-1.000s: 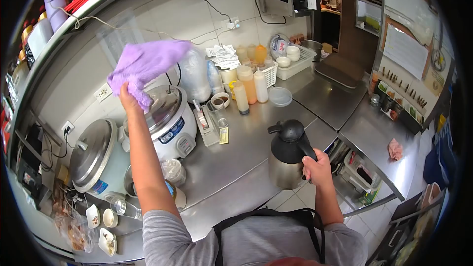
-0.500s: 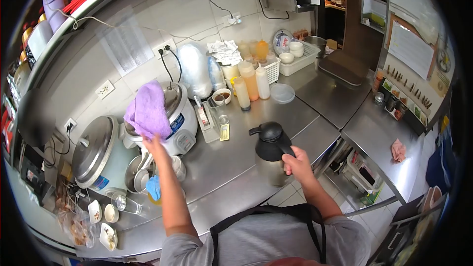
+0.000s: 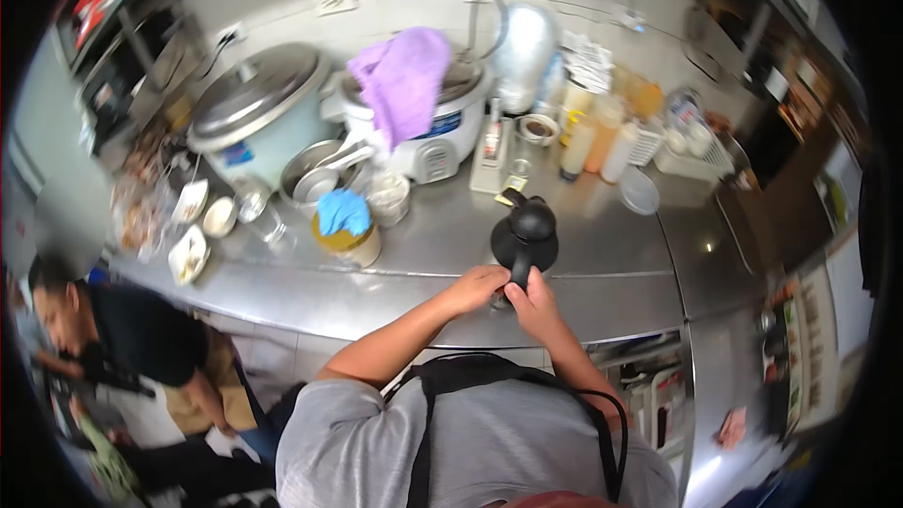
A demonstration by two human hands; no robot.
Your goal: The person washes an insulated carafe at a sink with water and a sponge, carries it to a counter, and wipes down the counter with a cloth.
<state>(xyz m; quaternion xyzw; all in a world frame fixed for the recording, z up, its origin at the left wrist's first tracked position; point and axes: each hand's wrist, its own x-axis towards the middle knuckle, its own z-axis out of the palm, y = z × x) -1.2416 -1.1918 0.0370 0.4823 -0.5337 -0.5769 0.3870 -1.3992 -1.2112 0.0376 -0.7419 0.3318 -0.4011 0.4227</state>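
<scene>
A thermal jug (image 3: 527, 237) with a black lid and handle is in front of me, over the front part of the steel counter. My right hand (image 3: 532, 301) is closed round its handle. My left hand (image 3: 478, 288) rests against the jug's near side, beside the handle, its fingers pressed together; the jug's body is mostly hidden. The purple cloth (image 3: 403, 80) lies draped over the lid of the white rice cooker (image 3: 437, 146), with neither hand on it.
A larger cooker (image 3: 259, 103) stands at the left. Nearer are a pot with ladles (image 3: 315, 174), a jar with a blue cloth (image 3: 346, 230) and small bowls (image 3: 219, 216). Squeeze bottles (image 3: 602, 141) stand back right. Another person (image 3: 150, 339) is at the lower left.
My left hand has let go of the purple cloth on the cooker and come to the jug. The view has turned left, and another person has come into sight.
</scene>
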